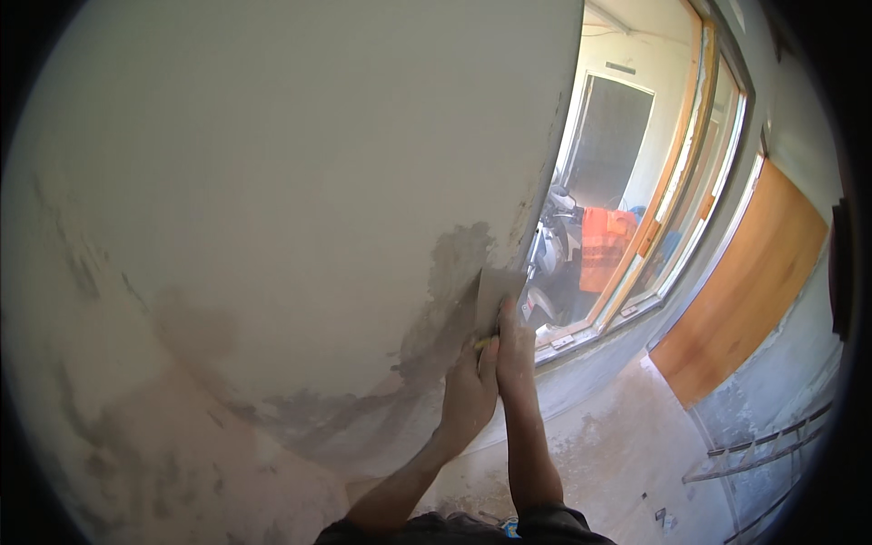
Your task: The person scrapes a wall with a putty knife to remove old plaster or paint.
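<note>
A wide, flat putty knife (493, 287) lies with its blade against the pale wall (300, 163), close to the wall's right edge beside the window opening. My left hand (470, 381) is closed around its lower part, where a small yellow bit shows between the fingers. Just to the right, my right hand (515, 350) grips it too, fingers reaching up onto the blade. The handle is mostly hidden by both hands. A darker grey patch (461, 254) of filler or bared surface spreads around the blade and runs down to the left.
Right of the wall is a window with a wooden frame (695, 136); a motorbike (554, 241) and an orange cloth (604, 238) show through it. Farther right stands a brown wooden door panel (745, 282). A ladder (758, 445) lies low at right, over the dusty floor (599, 445).
</note>
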`<action>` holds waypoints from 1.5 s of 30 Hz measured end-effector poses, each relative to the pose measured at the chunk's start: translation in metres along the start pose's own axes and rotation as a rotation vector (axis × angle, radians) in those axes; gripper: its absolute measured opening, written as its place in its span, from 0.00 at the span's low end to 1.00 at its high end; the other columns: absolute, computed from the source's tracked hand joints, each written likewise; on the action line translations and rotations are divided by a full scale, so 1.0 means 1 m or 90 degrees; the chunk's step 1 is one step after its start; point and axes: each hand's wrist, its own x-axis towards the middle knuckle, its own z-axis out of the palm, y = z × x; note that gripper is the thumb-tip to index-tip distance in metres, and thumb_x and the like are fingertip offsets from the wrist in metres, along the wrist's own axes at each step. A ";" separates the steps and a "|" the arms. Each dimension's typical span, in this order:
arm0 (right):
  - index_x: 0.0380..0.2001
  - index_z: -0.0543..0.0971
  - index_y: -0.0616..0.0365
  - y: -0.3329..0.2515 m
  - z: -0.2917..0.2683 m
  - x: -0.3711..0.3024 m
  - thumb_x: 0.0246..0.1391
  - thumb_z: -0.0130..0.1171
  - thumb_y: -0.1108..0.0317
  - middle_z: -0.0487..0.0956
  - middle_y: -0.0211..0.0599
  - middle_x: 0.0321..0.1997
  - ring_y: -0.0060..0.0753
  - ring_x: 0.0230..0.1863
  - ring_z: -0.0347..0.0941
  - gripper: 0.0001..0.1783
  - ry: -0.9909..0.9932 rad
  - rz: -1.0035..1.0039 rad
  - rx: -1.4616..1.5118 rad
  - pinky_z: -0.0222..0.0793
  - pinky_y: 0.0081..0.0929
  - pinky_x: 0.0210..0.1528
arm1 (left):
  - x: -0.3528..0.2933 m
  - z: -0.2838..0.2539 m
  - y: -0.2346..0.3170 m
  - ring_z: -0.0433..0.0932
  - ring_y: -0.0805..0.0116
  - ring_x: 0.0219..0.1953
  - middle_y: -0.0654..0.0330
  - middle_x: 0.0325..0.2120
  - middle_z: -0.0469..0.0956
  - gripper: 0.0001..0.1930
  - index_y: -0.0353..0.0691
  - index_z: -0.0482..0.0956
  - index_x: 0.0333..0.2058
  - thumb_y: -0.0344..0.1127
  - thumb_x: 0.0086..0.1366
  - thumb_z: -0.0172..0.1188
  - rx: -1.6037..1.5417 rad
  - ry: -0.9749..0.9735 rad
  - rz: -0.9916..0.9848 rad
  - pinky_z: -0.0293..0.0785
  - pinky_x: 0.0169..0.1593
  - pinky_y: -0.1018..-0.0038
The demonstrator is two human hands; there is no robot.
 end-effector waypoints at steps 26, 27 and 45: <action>0.25 0.77 0.77 0.001 0.016 -0.036 0.65 0.44 0.43 0.76 0.45 0.18 0.25 0.25 0.72 0.38 -0.005 0.167 0.067 0.67 0.29 0.28 | -0.032 -0.021 -0.022 0.78 0.42 0.37 0.39 0.34 0.77 0.18 0.28 0.74 0.41 0.40 0.72 0.44 0.021 -0.020 -0.124 0.72 0.40 0.60; 0.23 0.77 0.76 -0.004 0.007 -0.029 0.65 0.45 0.43 0.75 0.42 0.16 0.25 0.23 0.70 0.39 -0.056 0.248 0.053 0.66 0.29 0.28 | -0.032 -0.019 -0.023 0.76 0.50 0.33 0.45 0.30 0.76 0.19 0.28 0.72 0.41 0.42 0.73 0.43 0.017 -0.032 -0.125 0.71 0.37 0.63; 0.17 0.75 0.70 0.012 0.014 -0.028 0.65 0.49 0.49 0.69 0.38 0.11 0.19 0.18 0.62 0.33 -0.024 0.170 0.090 0.59 0.33 0.20 | -0.027 -0.016 -0.026 0.66 0.79 0.18 0.65 0.18 0.67 0.21 0.34 0.69 0.35 0.48 0.75 0.39 0.041 -0.034 -0.114 0.62 0.21 0.78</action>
